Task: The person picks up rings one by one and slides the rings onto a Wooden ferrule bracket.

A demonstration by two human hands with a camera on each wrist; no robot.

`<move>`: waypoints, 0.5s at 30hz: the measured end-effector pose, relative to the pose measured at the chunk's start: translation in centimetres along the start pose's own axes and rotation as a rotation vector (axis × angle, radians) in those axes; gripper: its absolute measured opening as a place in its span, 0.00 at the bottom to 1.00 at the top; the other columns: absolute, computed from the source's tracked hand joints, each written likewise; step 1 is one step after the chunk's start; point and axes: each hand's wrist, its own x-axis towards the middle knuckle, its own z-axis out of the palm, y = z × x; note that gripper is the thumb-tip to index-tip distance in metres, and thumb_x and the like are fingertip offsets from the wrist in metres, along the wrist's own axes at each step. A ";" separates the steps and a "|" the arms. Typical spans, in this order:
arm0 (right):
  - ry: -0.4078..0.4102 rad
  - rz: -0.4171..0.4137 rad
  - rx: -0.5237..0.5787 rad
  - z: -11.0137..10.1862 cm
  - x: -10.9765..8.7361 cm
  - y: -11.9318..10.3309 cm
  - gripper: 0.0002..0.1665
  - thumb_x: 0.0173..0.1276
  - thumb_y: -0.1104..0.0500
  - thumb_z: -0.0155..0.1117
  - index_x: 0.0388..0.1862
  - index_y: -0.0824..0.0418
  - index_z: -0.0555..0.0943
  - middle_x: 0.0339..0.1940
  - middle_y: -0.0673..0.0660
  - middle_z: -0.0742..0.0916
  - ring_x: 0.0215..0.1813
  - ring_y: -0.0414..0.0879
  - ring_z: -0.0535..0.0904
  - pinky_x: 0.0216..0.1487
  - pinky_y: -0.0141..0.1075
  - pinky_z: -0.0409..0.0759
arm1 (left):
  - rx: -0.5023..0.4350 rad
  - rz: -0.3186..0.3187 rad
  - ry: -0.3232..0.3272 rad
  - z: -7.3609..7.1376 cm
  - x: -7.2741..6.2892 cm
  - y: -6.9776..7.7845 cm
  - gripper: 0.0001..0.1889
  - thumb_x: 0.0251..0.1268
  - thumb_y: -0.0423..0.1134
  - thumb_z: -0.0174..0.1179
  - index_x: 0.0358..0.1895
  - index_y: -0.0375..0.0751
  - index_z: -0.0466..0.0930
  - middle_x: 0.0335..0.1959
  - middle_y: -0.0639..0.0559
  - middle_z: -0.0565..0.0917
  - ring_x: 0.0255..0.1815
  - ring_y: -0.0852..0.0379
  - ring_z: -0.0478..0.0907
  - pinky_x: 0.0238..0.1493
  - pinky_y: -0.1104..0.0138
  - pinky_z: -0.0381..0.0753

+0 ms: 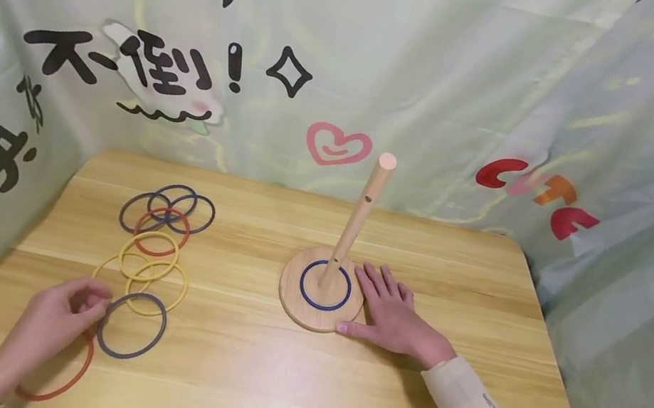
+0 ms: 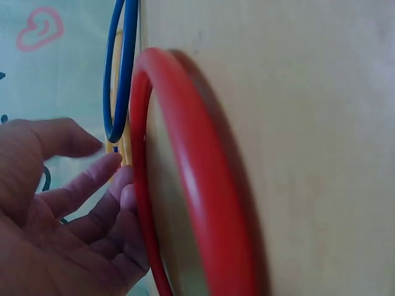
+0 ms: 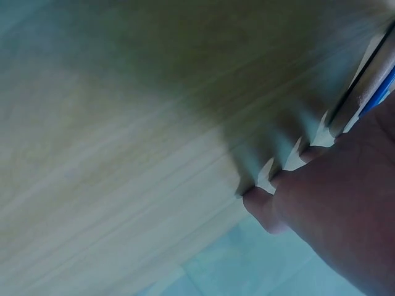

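My left hand (image 1: 64,310) is at the left, its thumb and fingertips right at the left rim of a blue ring (image 1: 127,358). In the left wrist view a gap shows between thumb and index finger, and the blue ring (image 2: 126,68) lies just beyond the fingertips. A red ring (image 2: 203,203) is close beside the fingers; the hand partly hides it in the head view. My right hand (image 1: 395,320) lies with spread fingers at the right edge of a round wooden base (image 1: 293,292). A wooden peg (image 1: 359,216) rises from it, with one blue ring (image 1: 321,308) around its foot.
Several yellow rings (image 1: 181,299) overlap behind the left hand's blue ring. Farther back, a red ring (image 1: 187,238) overlaps several blue rings (image 1: 211,217). The wooden table (image 1: 243,392) ends at a printed curtain (image 1: 436,92) at the back and sides.
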 end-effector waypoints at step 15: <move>0.021 -0.018 0.032 0.1 -0.3 0.0 0.69 0.72 0.24 0.66 0.93 0.60 0.45 0.91 0.66 0.51 0.89 0.70 0.37 0.78 0.76 0.45 | -0.057 0.004 -0.079 -0.1 0.1 0.8 0.12 0.69 0.29 0.74 0.53 0.36 0.88 0.32 0.52 0.84 0.29 0.62 0.79 0.28 0.69 0.80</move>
